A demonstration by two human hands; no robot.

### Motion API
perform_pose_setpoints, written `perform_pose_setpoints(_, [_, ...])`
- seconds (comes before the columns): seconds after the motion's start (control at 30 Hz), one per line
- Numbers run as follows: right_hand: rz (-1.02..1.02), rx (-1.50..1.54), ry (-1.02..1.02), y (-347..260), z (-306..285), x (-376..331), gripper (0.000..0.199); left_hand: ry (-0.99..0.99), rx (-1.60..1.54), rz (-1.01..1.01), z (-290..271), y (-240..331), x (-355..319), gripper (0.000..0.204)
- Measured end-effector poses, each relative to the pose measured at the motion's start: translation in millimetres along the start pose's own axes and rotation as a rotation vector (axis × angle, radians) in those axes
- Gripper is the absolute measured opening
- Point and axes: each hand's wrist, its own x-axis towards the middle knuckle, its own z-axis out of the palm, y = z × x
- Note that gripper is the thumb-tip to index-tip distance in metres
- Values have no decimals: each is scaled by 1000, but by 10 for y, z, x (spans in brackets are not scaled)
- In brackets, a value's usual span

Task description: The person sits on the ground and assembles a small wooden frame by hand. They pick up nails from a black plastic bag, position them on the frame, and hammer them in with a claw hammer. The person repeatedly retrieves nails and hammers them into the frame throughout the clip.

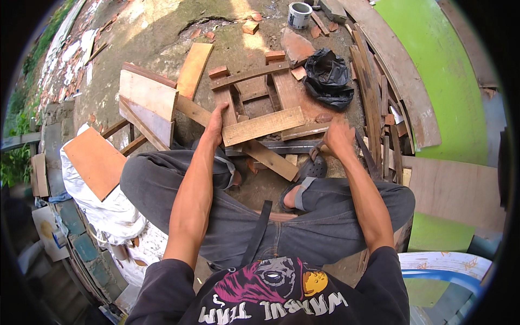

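Note:
A small wooden frame (283,89), built of upright boards joined by crosspieces, stands on the ground before my feet. Across its near side lies a pale plank (265,126) with nail marks. My left hand (216,124) is closed on the frame's left board, just beside that plank's left end. To the right of the frame, my right hand (339,140) is curled into a grip; what it holds is mostly hidden, with only a dark part showing below the fingers. A loose wooden strip (306,131) ends close to this hand. Beneath the frame, another board (271,160) lies slanted near my feet.
A black plastic bag (329,78) sits beyond my right hand, and a paint can (299,15) farther back. Wood pieces (147,100) are stacked at left, near an orange-brown board (96,162) on a white sack (111,214). Long planks and a green panel (433,65) line the right.

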Motion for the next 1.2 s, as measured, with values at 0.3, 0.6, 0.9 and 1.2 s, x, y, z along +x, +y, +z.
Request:
perform_pose_setpoints(0.3, [-906, 360, 414, -1375, -507, 56, 63, -34, -62, 46, 103, 88, -52, 52])
perform_pose_setpoints(0.6, [-777, 270, 227, -1630, -290, 57, 77, 8, -123, 55, 11, -22, 205, 51])
perform_pose_setpoints(0.9, [-745, 277, 216, -1628, -331, 80, 79, 90, -38, 96, 123, 8, 177, 44])
perform_pose_setpoints(1.2, [-711, 284, 201, -1679, -329, 18, 77, 98, -54, 129, 105, -11, 100, 51])
